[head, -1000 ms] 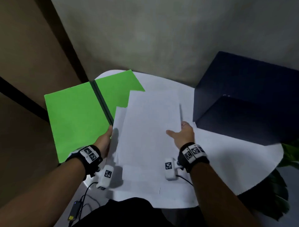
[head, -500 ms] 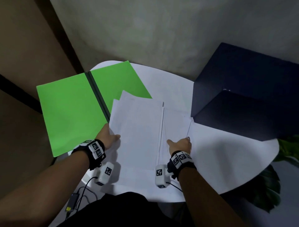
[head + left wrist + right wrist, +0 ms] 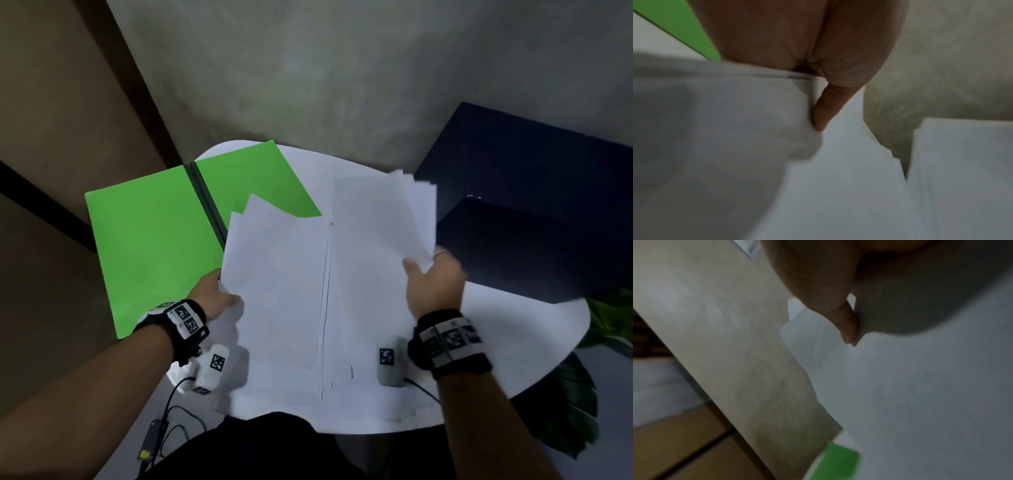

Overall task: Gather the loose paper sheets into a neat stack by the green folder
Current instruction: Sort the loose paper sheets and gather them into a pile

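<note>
My bare forearms, strapped with tracking gear

On each wrist I wear a black band [image 3: 186, 322] carrying white tiles printed with black square markers; a small white camera pod [image 3: 212, 371] with its own marker hangs under each. A thin black cable [image 3: 171, 401] trails from the left pod. There is a ring [image 3: 439, 253] on my right hand [image 3: 433, 284]; my clothing is dark.

Both forearms forward — left hand [image 3: 213, 295] and right hand [image 3: 432, 284] each in a thumb-over pinch, wrists banded.
</note>
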